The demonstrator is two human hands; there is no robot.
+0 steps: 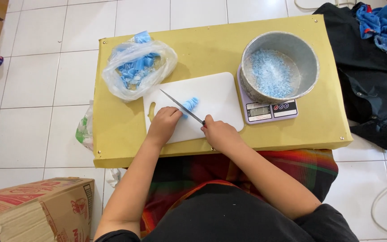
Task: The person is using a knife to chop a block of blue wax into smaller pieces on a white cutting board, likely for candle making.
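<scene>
Now left hand (163, 124) pinning blue strips (190, 105), right hand (219, 134) gripping knife (181, 106) across them

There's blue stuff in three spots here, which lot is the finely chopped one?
The blue bits in the metal bowl on the scale are fine crumbs. The plastic bag holds large chunks, and the cutting board holds one uncut bundle.

A home, it seems — a white-tiled floor (36, 80) serves as the workplace, with a low yellow board table (211, 49) over the person's lap, heaped dark and blue clothes (372, 54) beside it, and a worn cardboard box (32, 210).
</scene>
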